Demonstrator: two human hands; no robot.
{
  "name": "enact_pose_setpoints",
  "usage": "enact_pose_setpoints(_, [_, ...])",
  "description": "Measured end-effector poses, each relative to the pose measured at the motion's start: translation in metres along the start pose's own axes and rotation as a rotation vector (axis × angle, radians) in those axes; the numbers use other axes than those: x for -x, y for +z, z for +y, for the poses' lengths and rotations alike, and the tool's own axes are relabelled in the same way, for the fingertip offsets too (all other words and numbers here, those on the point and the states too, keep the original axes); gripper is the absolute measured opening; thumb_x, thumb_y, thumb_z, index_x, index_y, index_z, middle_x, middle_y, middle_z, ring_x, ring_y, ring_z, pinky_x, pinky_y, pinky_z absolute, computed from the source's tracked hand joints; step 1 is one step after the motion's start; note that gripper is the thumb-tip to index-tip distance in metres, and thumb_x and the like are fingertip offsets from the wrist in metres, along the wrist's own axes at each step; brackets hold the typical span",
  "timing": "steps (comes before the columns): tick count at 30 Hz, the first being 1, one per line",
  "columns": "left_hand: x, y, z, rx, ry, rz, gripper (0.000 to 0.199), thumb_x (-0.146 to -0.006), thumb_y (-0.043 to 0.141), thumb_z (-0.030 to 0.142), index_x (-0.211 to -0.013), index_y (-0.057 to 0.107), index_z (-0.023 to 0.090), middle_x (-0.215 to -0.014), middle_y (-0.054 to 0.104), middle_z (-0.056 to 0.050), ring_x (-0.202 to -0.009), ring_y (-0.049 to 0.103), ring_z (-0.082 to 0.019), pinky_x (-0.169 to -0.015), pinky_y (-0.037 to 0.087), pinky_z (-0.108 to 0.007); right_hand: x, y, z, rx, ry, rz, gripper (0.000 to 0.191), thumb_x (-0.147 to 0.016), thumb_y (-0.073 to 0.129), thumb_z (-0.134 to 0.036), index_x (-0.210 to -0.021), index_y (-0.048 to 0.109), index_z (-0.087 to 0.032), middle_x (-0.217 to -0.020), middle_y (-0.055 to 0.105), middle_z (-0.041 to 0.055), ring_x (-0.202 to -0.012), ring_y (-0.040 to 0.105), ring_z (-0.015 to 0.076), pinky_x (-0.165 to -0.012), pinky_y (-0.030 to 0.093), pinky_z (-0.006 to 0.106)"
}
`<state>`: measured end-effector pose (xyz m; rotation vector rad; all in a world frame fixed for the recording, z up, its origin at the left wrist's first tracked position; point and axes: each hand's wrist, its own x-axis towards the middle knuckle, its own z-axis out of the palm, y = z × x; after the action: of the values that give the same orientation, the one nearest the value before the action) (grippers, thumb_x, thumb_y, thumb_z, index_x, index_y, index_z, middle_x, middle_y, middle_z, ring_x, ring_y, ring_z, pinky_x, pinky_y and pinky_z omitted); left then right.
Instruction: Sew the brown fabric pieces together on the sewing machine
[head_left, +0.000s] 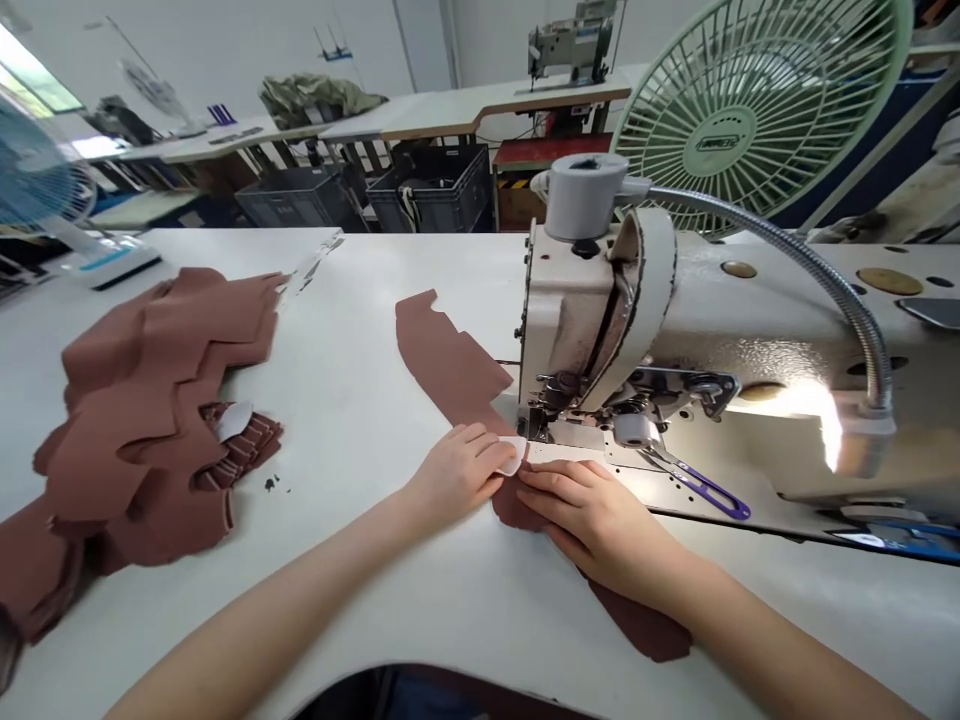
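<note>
A long brown fabric or leather piece (450, 355) lies across the table, passing close by the needle area of a sewing machine (551, 300). My left hand (461, 470) pinches a small white curved piece (513, 456) against the brown piece, just in front of the presser foot (534, 420). Lying flat with its fingers stretched out, my right hand (596, 515) presses on the brown piece and hides part of it. The brown end emerges beneath my right wrist. Purple-handled thread snips (705, 488) rest on the machine bed, to the right of the needle.
Stacked brown pieces (150, 400) cover the table's left side, with another white piece (234, 421) on them. A green fan (742, 130) stands behind the machine, below which a flexible lamp (855, 430) shines. Grey crates (435, 190) and another sewing machine (570, 45) are farther back.
</note>
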<state>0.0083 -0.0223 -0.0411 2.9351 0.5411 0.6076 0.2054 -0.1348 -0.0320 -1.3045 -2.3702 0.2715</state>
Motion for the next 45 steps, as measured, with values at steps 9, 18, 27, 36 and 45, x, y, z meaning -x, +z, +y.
enact_pose_setpoints(9, [-0.004,-0.003,0.004,-0.015,0.069,0.093,0.022,-0.093,0.041,0.012,-0.097,0.062,0.019,-0.094,0.068,-0.003,-0.083,0.058,-0.015,-0.071,0.045,-0.028,0.000,0.000,0.001,-0.022,0.009,0.022,0.037,-0.090,0.043,-0.012,-0.122,0.060,-0.017,-0.123,0.063,0.0094,-0.111,0.055,0.0235,-0.087,0.048,0.042])
enact_pose_setpoints(18, [-0.005,-0.002,0.006,-0.074,0.094,0.138,0.021,-0.091,0.044,0.008,-0.094,0.063,0.017,-0.093,0.070,-0.002,-0.080,0.058,-0.015,-0.067,0.043,-0.028,-0.001,0.000,0.000,-0.018,0.005,0.034,0.034,-0.089,0.044,-0.012,-0.117,0.062,-0.016,-0.122,0.063,0.0084,-0.109,0.055,0.0237,-0.086,0.046,0.041])
enact_pose_setpoints(27, [-0.004,-0.002,0.003,-0.042,0.098,0.098,0.021,-0.092,0.043,0.012,-0.099,0.062,0.018,-0.101,0.069,-0.004,-0.093,0.059,-0.016,-0.077,0.044,-0.030,-0.001,0.000,-0.001,0.008,-0.005,0.064,0.034,-0.091,0.040,-0.013,-0.116,0.063,-0.015,-0.121,0.064,0.0079,-0.108,0.056,0.0238,-0.084,0.048,0.041])
enact_pose_setpoints(36, [-0.024,0.000,-0.004,-0.051,0.074,-0.065,0.024,-0.094,0.041,0.017,-0.108,0.060,0.017,-0.108,0.066,-0.006,-0.100,0.056,-0.020,-0.079,0.044,-0.032,-0.003,-0.002,0.015,0.116,0.012,0.108,0.035,-0.092,0.041,-0.013,-0.121,0.061,-0.011,-0.122,0.064,0.0094,-0.112,0.058,0.0225,-0.087,0.051,0.040])
enact_pose_setpoints(45, [-0.033,0.008,0.005,-0.058,0.018,-0.026,0.023,-0.095,0.040,0.017,-0.106,0.060,0.018,-0.102,0.066,-0.005,-0.096,0.054,-0.018,-0.078,0.041,-0.031,0.002,-0.011,0.024,0.116,0.018,0.102,0.036,-0.088,0.043,-0.011,-0.118,0.063,-0.012,-0.122,0.064,0.0070,-0.105,0.062,0.0215,-0.086,0.055,0.036])
